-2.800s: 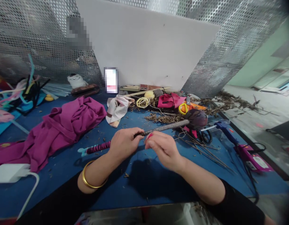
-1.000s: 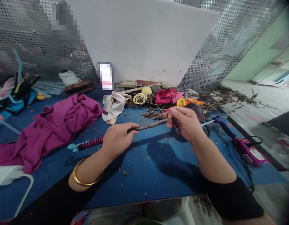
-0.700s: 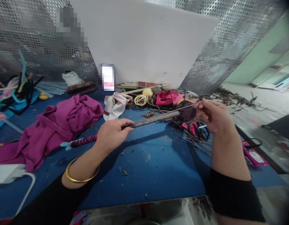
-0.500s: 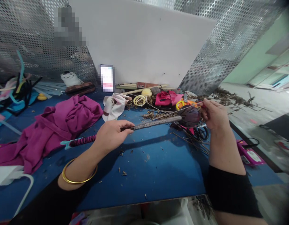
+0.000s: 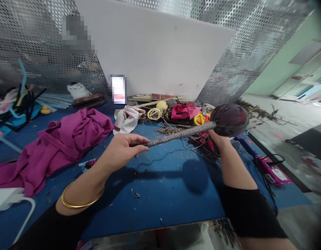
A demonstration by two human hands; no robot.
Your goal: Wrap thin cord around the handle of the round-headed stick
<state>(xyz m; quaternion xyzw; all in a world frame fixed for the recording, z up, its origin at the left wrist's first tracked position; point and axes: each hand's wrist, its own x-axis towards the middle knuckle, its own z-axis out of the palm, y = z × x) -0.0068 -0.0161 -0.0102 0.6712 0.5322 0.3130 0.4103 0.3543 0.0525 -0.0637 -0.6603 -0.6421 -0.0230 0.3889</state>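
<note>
My left hand [image 5: 121, 152] is closed round a thin stick [image 5: 181, 134] wrapped in grey cord. The stick slants up to the right and ends in a round, dark, fabric-like head [image 5: 230, 120], held above the table. Its lower end, wound in purple and black with a light blue tie [image 5: 84, 166], shows beyond my left wrist. My right hand [image 5: 219, 139] is behind the stick and its head, near the orange and red items, with its fingers hidden. A loose grey thread [image 5: 187, 147] curls below the stick.
A purple cloth [image 5: 72, 139] and a white cloth [image 5: 127, 119] lie at the left and centre. Yellow cord [image 5: 154, 114], a pink cloth [image 5: 185, 111] and dried stems [image 5: 167, 130] line the back. A lit phone [image 5: 118, 89] leans against a white board [image 5: 160, 52].
The stick's round head has swung right and up. My right hand, which was just right of the head at the thread, has dropped behind it. The thread now hangs slack.
</note>
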